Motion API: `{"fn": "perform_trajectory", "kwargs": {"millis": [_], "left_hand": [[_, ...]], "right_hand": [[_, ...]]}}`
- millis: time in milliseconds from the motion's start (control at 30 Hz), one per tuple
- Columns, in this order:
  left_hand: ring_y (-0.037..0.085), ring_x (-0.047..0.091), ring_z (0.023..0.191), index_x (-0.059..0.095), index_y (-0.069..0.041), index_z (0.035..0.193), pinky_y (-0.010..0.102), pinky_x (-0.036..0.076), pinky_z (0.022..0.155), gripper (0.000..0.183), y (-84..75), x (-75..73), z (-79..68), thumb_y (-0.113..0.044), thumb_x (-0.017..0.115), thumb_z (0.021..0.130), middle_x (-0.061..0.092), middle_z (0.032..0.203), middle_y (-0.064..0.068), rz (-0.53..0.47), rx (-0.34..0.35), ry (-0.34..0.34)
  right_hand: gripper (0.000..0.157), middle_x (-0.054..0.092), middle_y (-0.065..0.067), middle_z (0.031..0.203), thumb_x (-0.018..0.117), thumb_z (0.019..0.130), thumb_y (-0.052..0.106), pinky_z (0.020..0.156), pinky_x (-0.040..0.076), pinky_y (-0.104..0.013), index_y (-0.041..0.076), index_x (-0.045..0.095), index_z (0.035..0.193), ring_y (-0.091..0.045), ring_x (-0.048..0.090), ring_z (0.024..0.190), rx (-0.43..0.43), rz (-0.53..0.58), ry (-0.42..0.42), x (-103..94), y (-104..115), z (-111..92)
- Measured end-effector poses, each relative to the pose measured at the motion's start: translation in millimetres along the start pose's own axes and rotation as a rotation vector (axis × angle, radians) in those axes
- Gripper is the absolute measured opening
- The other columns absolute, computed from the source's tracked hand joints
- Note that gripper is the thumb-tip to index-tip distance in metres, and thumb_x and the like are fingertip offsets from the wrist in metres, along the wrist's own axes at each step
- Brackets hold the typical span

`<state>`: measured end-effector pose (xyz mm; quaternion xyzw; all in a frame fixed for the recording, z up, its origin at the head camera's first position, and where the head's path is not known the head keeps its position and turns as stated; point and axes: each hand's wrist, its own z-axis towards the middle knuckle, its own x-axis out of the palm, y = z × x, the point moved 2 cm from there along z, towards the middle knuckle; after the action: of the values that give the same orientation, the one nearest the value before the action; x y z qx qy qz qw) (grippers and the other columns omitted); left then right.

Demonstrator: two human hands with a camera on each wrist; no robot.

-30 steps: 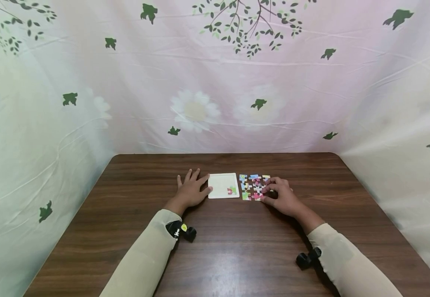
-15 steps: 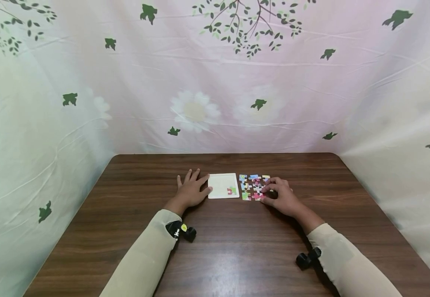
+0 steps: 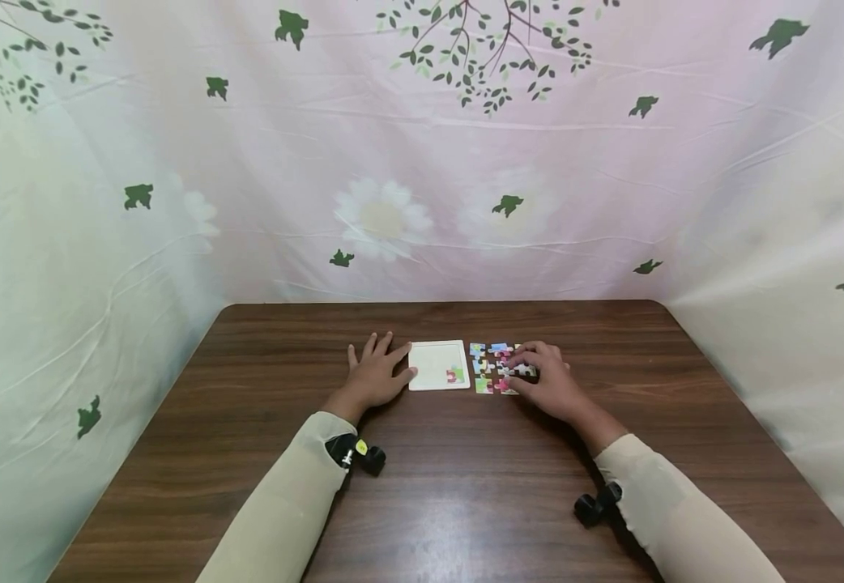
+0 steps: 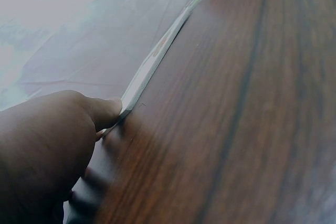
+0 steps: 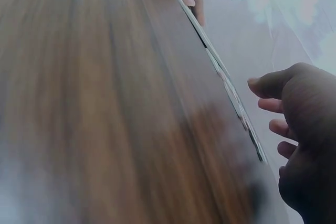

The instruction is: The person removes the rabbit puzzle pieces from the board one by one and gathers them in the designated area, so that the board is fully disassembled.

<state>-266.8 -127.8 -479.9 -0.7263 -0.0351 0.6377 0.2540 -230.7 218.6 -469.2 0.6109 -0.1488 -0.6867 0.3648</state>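
A white square puzzle tray point(image 3: 432, 364) lies flat on the table, with a pink-and-green puzzle piece point(image 3: 455, 375) in its lower right corner. My left hand point(image 3: 374, 380) rests at the tray's left side, fingers spread, thumb and index finger touching its edge. In the left wrist view the thumb point(image 4: 110, 111) presses that edge. Several colourful puzzle pieces point(image 3: 483, 367) lie in loose rows right of the tray. Over them hovers my right hand point(image 3: 549, 385), partly hiding the right-hand pieces. The right wrist view shows its thumb point(image 5: 270, 83) and fingers loosely bent, with nothing between them.
The brown wooden table point(image 3: 422, 470) extends in front of the tray and to both sides. A printed cloth backdrop point(image 3: 436, 162) rises behind its far edge and at the sides.
My right hand has shifted slightly left and lifted over the puzzle pieces. The left hand and the tray have stayed in place.
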Motion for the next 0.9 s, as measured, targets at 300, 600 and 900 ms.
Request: {"fn": "perform_trajectory", "kwargs": {"millis": [300,600,900], "left_hand": [[0.042,0.004,0.173,0.037,-0.033,0.172,0.08,-0.005,0.13,0.066,-0.3,-0.2,0.2,-0.059,0.049,0.113,0.017,0.185,0.012,0.008,-0.013,0.004],[0.041,0.003,0.173,0.036,-0.033,0.173,0.08,-0.006,0.13,0.067,-1.7,-0.2,0.5,-0.06,0.048,0.113,0.016,0.185,0.011,0.005,-0.006,0.008],[0.043,0.006,0.173,0.037,-0.032,0.172,0.081,-0.004,0.13,0.066,-1.4,-0.9,-0.8,-0.058,0.049,0.113,0.018,0.185,0.012,0.006,-0.005,-0.005]], "right_hand": [[0.018,0.06,-0.021,0.14,0.085,0.095,0.014,0.108,0.021,-0.075,0.005,0.08,0.11,-0.049,0.035,0.143,-0.04,0.045,-0.005,17.5,9.8,15.0],[0.018,0.061,-0.022,0.14,0.086,0.094,0.013,0.109,0.02,-0.08,0.004,0.081,0.11,-0.052,0.035,0.144,-0.069,0.055,0.007,33.0,29.5,24.5],[0.02,0.061,-0.018,0.142,0.086,0.095,0.019,0.114,0.023,-0.079,0.009,0.082,0.112,-0.05,0.034,0.148,-0.078,0.02,0.054,44.9,44.4,32.5]]}}
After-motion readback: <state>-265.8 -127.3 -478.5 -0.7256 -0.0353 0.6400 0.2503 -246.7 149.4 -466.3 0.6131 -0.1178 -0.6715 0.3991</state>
